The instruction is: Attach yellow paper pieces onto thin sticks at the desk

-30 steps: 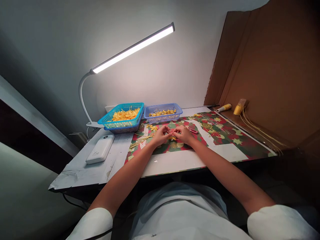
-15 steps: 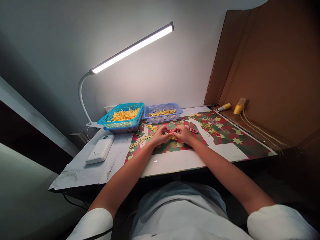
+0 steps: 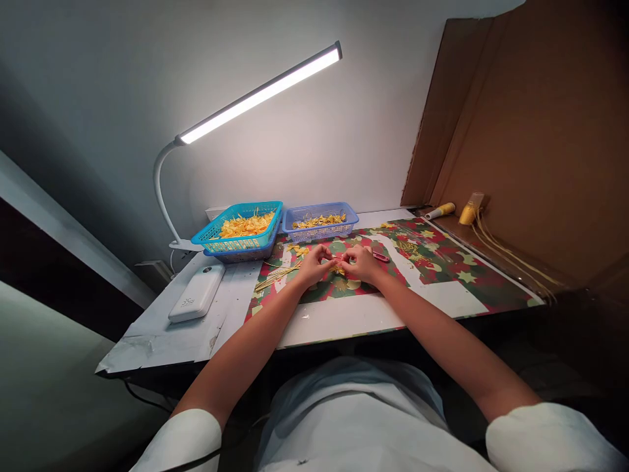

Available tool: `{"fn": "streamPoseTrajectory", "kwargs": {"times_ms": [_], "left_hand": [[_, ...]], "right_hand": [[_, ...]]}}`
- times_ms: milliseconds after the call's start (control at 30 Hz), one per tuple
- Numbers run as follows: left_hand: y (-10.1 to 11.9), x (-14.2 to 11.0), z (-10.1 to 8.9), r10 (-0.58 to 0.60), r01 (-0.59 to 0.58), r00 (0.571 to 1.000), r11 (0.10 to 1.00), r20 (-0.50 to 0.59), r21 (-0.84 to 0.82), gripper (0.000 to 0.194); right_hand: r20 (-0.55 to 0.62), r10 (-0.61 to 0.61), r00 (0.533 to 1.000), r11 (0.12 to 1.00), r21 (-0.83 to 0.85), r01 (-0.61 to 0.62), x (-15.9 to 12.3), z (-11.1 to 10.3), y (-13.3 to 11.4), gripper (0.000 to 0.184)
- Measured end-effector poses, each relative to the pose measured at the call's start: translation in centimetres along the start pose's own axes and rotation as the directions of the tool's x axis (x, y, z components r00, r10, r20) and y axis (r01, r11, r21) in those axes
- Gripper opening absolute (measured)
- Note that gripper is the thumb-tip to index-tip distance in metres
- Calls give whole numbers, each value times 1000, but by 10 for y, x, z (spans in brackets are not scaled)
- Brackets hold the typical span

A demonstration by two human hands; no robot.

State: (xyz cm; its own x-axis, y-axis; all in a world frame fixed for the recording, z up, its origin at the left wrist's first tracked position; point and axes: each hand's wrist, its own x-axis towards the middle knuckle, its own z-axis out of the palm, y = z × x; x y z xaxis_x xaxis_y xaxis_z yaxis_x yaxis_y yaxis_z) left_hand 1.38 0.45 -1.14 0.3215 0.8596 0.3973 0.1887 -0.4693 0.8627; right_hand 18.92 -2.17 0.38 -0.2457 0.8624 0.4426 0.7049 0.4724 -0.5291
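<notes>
Over the patterned sheet, my left hand (image 3: 313,267) and my right hand (image 3: 361,264) face each other with thumbs and fingers pinched. A small yellow ribbon-like piece (image 3: 339,270) shows between the fingertips, partly hidden by them. Its exact shape is too small to make out. Just left of my left hand lie several yellow bow-shaped pieces (image 3: 297,250) and a bundle of thin gold strips (image 3: 276,278). A red-handled tool (image 3: 380,257), perhaps a cutter, rests beside my right hand.
Behind the hands stand a turquoise basket (image 3: 206,229) of yellow pieces, stacked on another basket, and a purple basket (image 3: 319,231). At left are a white power bank (image 3: 197,294) and a lit lamp (image 3: 260,93). Spools (image 3: 469,211) and cardboard (image 3: 531,131) stand at right.
My hands have parted slightly at the fingertips, so more of the yellow piece shows between them. The baskets and tools have not moved.
</notes>
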Motion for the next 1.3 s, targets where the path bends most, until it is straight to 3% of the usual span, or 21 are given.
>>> {"fn": "streamPoseTrajectory", "kwargs": {"times_ms": [733, 967, 1300], "left_hand": [[6, -2, 4, -169, 166, 986, 960, 3, -226, 43], [6, -3, 4, -199, 194, 980, 955, 0, -226, 44], [7, -2, 6, -196, 179, 980, 949, -43, -260, 46]], "right_hand": [[5, 46, 999, 998, -33, -46, 1, 1, -2, 24], [-90, -21, 996, 1000, 1, 21, -2, 1, -5, 10], [-96, -74, 993, 997, -28, 71, -3, 2, -4, 10]]}}
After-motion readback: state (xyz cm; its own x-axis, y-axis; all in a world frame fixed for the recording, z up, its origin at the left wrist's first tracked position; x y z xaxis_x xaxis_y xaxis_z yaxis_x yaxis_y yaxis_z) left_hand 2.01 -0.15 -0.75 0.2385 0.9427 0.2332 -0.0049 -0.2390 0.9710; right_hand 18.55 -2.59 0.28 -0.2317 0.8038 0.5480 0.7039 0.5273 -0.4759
